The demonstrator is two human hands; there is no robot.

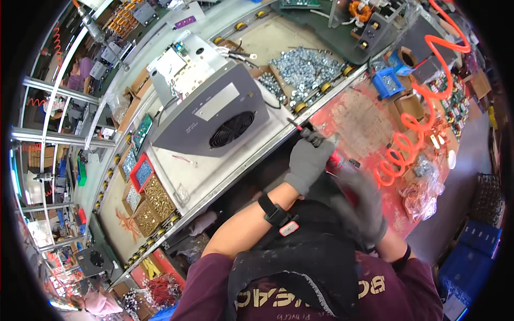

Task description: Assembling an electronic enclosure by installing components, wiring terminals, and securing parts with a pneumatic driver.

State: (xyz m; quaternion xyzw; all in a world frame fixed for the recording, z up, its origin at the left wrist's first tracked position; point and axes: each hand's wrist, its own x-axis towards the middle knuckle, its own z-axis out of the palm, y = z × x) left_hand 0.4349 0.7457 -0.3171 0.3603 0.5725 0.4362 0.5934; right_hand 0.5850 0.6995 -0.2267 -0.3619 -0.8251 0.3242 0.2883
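Note:
My left hand (309, 163), in a grey glove, is closed by the front rail of the workbench. A thin dark rod with a reddish part (294, 125) sticks out past its fingers; its kind is unclear. Close to its right side is a red and black tool (336, 162), partly hidden. My right hand (361, 200), also gloved in grey, is smeared by motion near the red tabletop, so its fingers cannot be read. Ahead and to the left stands a dark grey metal panel (214, 115) with a round black fan (232, 129), attached to an opened electronic unit (187, 69).
Loose bolts and nuts (308, 67) lie beyond the panel. Left of it are a red bin (142, 172) and boxes of brass-coloured fasteners (159, 197). An orange coiled air hose (412, 125) hangs over the red tabletop (329, 120), near a blue bin (386, 83).

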